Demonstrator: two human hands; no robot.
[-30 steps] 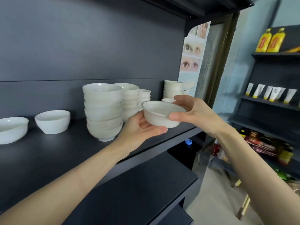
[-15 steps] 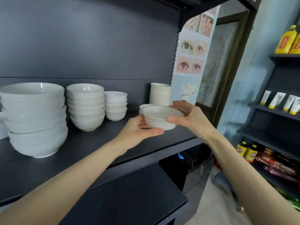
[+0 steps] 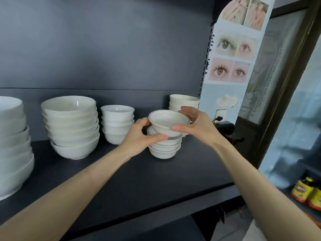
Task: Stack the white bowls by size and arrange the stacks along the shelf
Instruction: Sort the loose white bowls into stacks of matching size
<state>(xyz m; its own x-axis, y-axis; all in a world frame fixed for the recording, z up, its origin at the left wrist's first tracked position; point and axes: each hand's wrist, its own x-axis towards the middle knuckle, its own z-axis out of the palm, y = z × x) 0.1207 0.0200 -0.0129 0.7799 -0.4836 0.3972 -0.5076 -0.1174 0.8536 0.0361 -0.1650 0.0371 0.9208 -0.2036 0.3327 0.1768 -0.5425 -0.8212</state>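
Head view: a small bowl (image 3: pixel 168 122) hung tilted just above a short stack (image 3: pixel 164 148) of matching bowls on the dark shelf (image 3: pixel 156 180).
Left hand (image 3: pixel 140 138): gripped the bowl's near side, thumb beneath, apparently steadying it.
Right hand (image 3: pixel 196 126): clasped the other side, thumb in front, likely guiding it down.
Why there: that stack looked its size; the bigger stacks (image 3: pixel 71 126) stood well apart to the left.

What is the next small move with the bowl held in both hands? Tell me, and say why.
Probably level the small bowl and lower it onto the short stack right beneath it, then let go. The left hand and right hand hold it tilted over that stack, whose bowls look the same size and carry the same thin rim line.
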